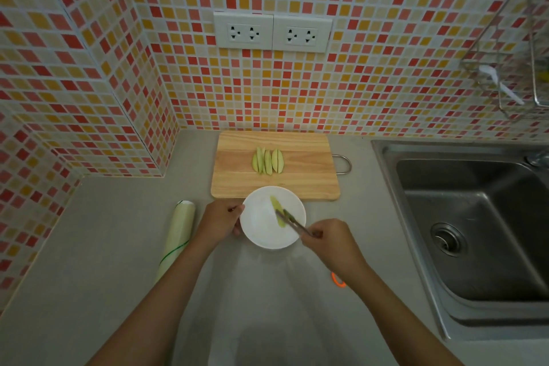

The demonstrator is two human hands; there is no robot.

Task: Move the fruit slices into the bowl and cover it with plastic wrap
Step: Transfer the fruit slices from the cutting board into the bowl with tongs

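A white bowl (pixel 261 232) sits on the grey counter just in front of a wooden cutting board (pixel 303 178). One pale green fruit slice (pixel 277 211) lies inside the bowl. Several more slices (pixel 268 161) lie side by side in the middle of the board. My left hand (pixel 221 221) grips the bowl's left rim. My right hand (pixel 325 241) holds small metal tongs (pixel 292 221), whose tips reach into the bowl beside the slice. A roll of plastic wrap (pixel 176 239) lies on the counter to the left of the bowl.
A steel sink (pixel 475 232) fills the right side. An orange ring-shaped object (pixel 338 280) peeks out beside my right forearm. The tiled wall with two socket plates (pixel 272 32) rises behind the board, and a wire rack (pixel 511 68) hangs at upper right.
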